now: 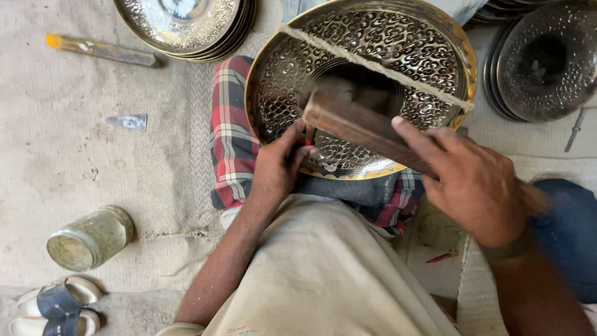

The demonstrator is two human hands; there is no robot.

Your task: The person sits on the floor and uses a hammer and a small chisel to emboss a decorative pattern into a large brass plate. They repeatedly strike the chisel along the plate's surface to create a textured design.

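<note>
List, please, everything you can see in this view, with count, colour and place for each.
embossed metal plate: one, silver with gold rim, on the lap
cord: one, beige, across that plate
wooden mallet: one, brown, over the plate
plate stack: one, silver and gold, top left
dark plate stack: one, grey, top right
checked cloth: one, red and white, under the plate
jar: one, dusty glass, lower left
sandals: two, white and blue, bottom left
left hand: at the plate's lower rim, pinching a small tool
right hand: gripping the mallet
</note>
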